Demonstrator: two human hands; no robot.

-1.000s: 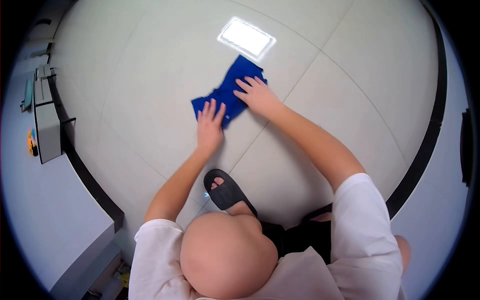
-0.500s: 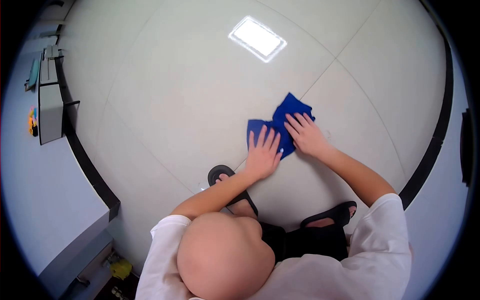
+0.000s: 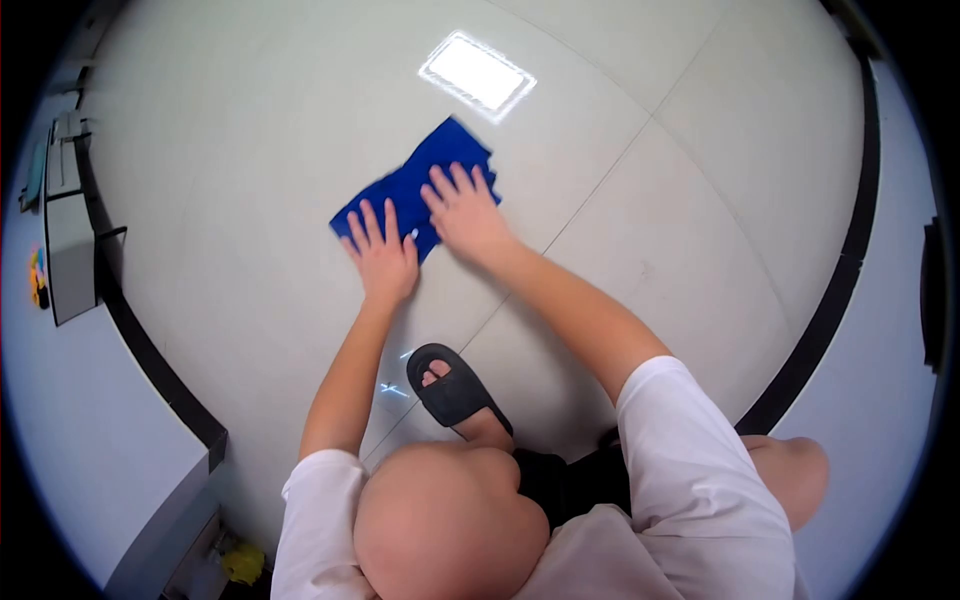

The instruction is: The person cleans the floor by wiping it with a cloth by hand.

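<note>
A blue cloth (image 3: pixel 405 185) lies spread on the glossy tiled floor (image 3: pixel 600 250), ahead of my feet. My left hand (image 3: pixel 383 255) rests flat on the cloth's near left part, fingers spread. On its right part my right hand (image 3: pixel 465 212) lies palm down, fingers apart and pointing forward. A small white mark (image 3: pixel 415 233) shows on the cloth between my hands. Neither hand grips the cloth; both press on it from above.
My foot in a black slipper (image 3: pixel 450 388) is on the floor below the cloth. White walls with dark skirting (image 3: pixel 165 370) stand left and right. At the left wall are a grey box-like unit (image 3: pixel 72 260) and, lower down, a yellow item (image 3: pixel 243 563).
The cloth and both hands first came back toward me and to the right, then went forward and left across the floor. Both hands stayed on the cloth.
</note>
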